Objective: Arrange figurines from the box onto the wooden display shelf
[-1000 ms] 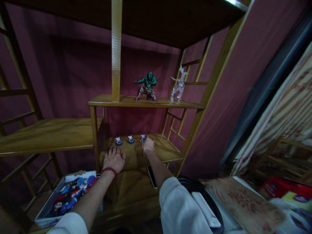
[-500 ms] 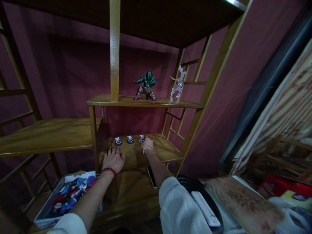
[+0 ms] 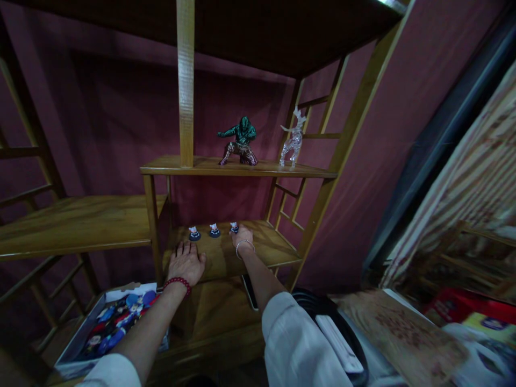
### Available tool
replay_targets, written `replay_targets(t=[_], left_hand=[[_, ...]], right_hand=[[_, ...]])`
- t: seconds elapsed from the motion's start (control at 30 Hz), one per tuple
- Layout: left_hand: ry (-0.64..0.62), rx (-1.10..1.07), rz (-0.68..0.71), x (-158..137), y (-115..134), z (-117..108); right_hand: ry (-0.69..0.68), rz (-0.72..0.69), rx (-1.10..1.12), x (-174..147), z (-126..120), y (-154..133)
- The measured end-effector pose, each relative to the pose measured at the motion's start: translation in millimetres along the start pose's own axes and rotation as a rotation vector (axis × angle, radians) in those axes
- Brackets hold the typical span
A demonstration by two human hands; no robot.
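Note:
Three small white-and-dark figurines on round dark bases stand in a row on the lower wooden shelf (image 3: 217, 258): a left figurine (image 3: 194, 233), a middle figurine (image 3: 214, 230) and a right figurine (image 3: 234, 228). My right hand (image 3: 243, 238), wearing a pale beaded bracelet, has its fingers closed at the right figurine and partly covers it. Flat on the shelf's front part rests my left hand (image 3: 186, 265), fingers spread, just in front of the left figurine. A red bead bracelet (image 3: 178, 282) circles that wrist.
A green armoured figure (image 3: 242, 141) and a clear deer figurine (image 3: 293, 138) stand on the shelf above. Lower left is a box (image 3: 68, 359) full of colourful figures. A dark phone-like object (image 3: 250, 293) lies below my right forearm. A wooden post (image 3: 151, 231) borders the shelf.
The view has shifted slightly, so everything sits a little further left. Both hands keep their places against the shelf and figurines.

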State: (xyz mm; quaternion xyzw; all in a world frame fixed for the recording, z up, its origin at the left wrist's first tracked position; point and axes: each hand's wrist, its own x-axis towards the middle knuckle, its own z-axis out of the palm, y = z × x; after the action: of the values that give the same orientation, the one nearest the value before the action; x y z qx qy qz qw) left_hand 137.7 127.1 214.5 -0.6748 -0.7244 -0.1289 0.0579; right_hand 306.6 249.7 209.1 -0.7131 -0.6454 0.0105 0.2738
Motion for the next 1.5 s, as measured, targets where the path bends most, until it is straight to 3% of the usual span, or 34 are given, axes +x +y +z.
replay_targets(t=[0.33, 0.63, 0.83, 1.13, 1.5], left_hand=[[0.022, -0.023, 0.001, -1, 0, -1], [0.171, -0.066, 0.085, -17, -2, -6], [0.292, -0.105, 0.183, -38, -2, 0], [0.376, -0.173, 0.235, -68, -6, 10], [0.430, -0.191, 0.381, -104, -18, 28]], right_hand=[[0.031, 0.049, 0.010, -10, -5, 2], [0.046, 0.041, 0.101, -41, -24, 8], [0.051, -0.013, 0.148, -68, -32, 5], [0.078, -0.074, 0.202, -109, -36, -6], [0.327, -0.326, 0.347, -172, -22, -15]])
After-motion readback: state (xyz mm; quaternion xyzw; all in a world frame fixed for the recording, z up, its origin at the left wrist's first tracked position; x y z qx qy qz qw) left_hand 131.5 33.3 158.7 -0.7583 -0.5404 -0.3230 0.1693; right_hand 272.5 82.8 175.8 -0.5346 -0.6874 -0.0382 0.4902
